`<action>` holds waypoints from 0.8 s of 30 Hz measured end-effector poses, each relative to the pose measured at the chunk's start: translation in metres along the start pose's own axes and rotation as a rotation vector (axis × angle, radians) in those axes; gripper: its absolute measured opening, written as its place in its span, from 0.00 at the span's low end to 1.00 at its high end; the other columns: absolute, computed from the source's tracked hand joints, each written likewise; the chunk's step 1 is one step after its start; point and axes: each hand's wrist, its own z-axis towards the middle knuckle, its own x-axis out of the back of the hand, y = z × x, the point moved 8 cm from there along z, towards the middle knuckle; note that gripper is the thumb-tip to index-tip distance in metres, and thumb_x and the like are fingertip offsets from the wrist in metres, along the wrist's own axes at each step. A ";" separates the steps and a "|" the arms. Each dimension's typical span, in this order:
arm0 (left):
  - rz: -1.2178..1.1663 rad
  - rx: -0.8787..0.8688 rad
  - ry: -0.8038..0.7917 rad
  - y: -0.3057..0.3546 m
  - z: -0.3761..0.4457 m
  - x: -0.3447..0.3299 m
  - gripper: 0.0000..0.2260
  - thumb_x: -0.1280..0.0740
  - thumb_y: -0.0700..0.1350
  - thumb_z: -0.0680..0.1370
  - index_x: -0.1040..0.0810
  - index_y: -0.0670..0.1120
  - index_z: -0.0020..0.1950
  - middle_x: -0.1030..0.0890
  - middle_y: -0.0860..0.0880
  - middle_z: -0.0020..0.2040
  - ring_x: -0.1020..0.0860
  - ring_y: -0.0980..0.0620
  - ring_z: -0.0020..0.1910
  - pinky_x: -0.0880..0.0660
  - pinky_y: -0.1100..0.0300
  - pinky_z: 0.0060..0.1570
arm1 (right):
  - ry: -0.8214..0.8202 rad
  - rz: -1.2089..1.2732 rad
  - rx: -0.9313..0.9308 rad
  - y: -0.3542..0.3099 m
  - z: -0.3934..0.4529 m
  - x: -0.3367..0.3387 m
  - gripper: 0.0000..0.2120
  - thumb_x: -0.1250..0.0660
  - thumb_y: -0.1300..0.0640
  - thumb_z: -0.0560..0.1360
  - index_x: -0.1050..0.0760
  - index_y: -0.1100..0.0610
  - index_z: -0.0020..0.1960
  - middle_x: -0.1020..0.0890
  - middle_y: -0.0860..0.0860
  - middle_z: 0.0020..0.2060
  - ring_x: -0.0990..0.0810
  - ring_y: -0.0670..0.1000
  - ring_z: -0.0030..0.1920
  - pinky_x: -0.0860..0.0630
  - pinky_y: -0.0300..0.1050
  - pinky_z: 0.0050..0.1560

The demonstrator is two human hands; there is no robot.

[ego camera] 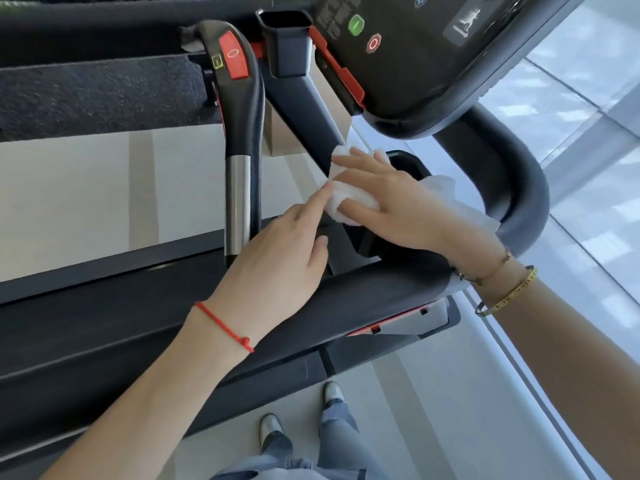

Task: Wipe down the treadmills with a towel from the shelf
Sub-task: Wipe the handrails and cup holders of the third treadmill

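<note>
Towel [349,197]: white, crumpled, pressed against the frame below the console.
Treadmill [381,289]: black, red trim, padded handrail, dark belt.

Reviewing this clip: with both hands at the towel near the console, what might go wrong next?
The green start button sits bare on the console just above the right hand; a wide wipe might press it. The towel is bunched, its loose end trailing over the handrail, so it may slip. The left hand only touches it with one fingertip.

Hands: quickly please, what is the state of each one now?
Left hand: open, holds nothing, index fingertip touching the white towel.
Right hand: open, fingers spread flat, pressing the towel onto the treadmill.
</note>
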 end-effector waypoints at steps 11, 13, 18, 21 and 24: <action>0.083 0.052 0.069 -0.003 -0.053 0.017 0.18 0.43 0.48 0.83 0.30 0.52 0.73 0.26 0.57 0.68 0.26 0.56 0.50 0.30 0.62 0.56 | -0.083 0.033 -0.027 0.003 -0.057 0.009 0.24 0.50 0.41 0.79 0.36 0.41 0.74 0.26 0.49 0.70 0.29 0.45 0.69 0.36 0.35 0.64; 0.109 0.076 0.092 -0.003 -0.065 0.017 0.17 0.43 0.48 0.82 0.26 0.49 0.70 0.24 0.55 0.66 0.24 0.53 0.59 0.29 0.59 0.61 | -0.089 0.008 0.048 -0.011 -0.063 0.006 0.27 0.51 0.39 0.78 0.35 0.44 0.75 0.34 0.48 0.75 0.39 0.48 0.76 0.41 0.47 0.73; 0.117 0.133 0.223 -0.006 -0.093 0.024 0.14 0.40 0.45 0.82 0.20 0.44 0.63 0.19 0.50 0.61 0.22 0.49 0.60 0.27 0.48 0.64 | -0.066 -0.126 0.196 -0.043 -0.085 -0.007 0.25 0.50 0.42 0.81 0.32 0.50 0.74 0.29 0.47 0.72 0.35 0.49 0.74 0.44 0.37 0.72; 0.164 0.182 0.300 -0.012 -0.113 0.030 0.13 0.39 0.44 0.82 0.19 0.43 0.61 0.18 0.48 0.59 0.21 0.47 0.59 0.27 0.45 0.63 | -0.042 -0.183 0.283 -0.067 -0.093 -0.014 0.27 0.52 0.42 0.80 0.31 0.54 0.71 0.25 0.49 0.68 0.28 0.52 0.69 0.34 0.47 0.70; 0.233 0.239 0.365 -0.021 -0.135 0.034 0.11 0.38 0.42 0.82 0.19 0.43 0.60 0.18 0.47 0.57 0.21 0.44 0.58 0.29 0.41 0.63 | 0.006 -0.236 0.344 -0.089 -0.090 -0.025 0.24 0.49 0.41 0.80 0.30 0.52 0.68 0.24 0.48 0.66 0.24 0.53 0.63 0.29 0.46 0.60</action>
